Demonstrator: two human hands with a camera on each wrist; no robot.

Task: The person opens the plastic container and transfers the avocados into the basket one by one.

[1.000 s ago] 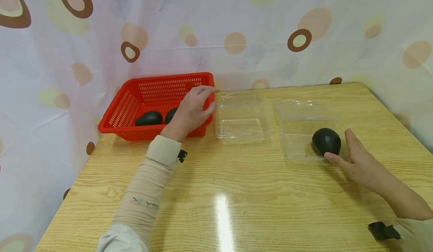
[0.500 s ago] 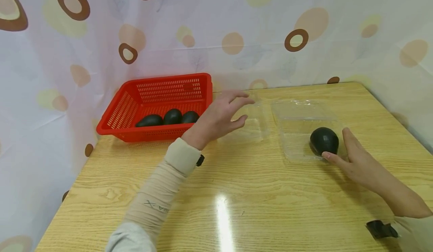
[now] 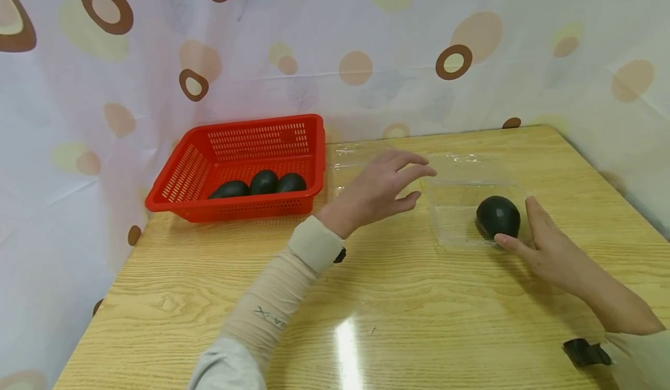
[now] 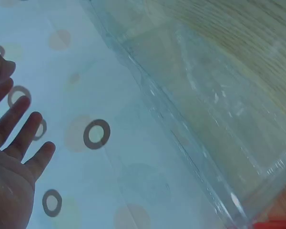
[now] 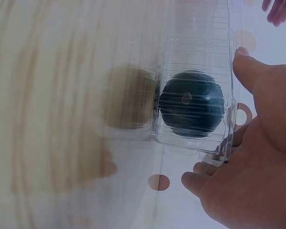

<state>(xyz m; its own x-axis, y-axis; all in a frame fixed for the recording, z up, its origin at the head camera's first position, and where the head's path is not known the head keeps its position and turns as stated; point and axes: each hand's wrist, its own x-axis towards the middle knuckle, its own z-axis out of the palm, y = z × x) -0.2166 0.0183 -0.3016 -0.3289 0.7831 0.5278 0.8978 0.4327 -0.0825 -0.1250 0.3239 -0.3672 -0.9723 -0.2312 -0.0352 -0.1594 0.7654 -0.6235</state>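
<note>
A dark avocado (image 3: 498,217) lies in the right part of an open clear plastic clamshell box (image 3: 454,236). My right hand (image 3: 557,253) holds this box at its front right corner, thumb at the front rim beside the avocado. In the right wrist view the avocado (image 5: 193,105) shows through the ribbed wall, with fingers (image 5: 198,183) curled at the box's corner. My left hand (image 3: 379,189) hangs with nothing in it, fingers spread and fingertips near the box's left side. It partly hides a second clear clamshell box (image 3: 348,154), also seen in the left wrist view.
A red slotted plastic basket (image 3: 180,204) stands at the back left with three avocados (image 3: 263,182) along its front side. The second box sits right beside it. A patterned curtain (image 3: 314,24) rises behind the wooden table (image 3: 419,320).
My left hand has moved right, from over the red basket, across the second box, to near the box with the avocado. My right hand keeps its place at that box.
</note>
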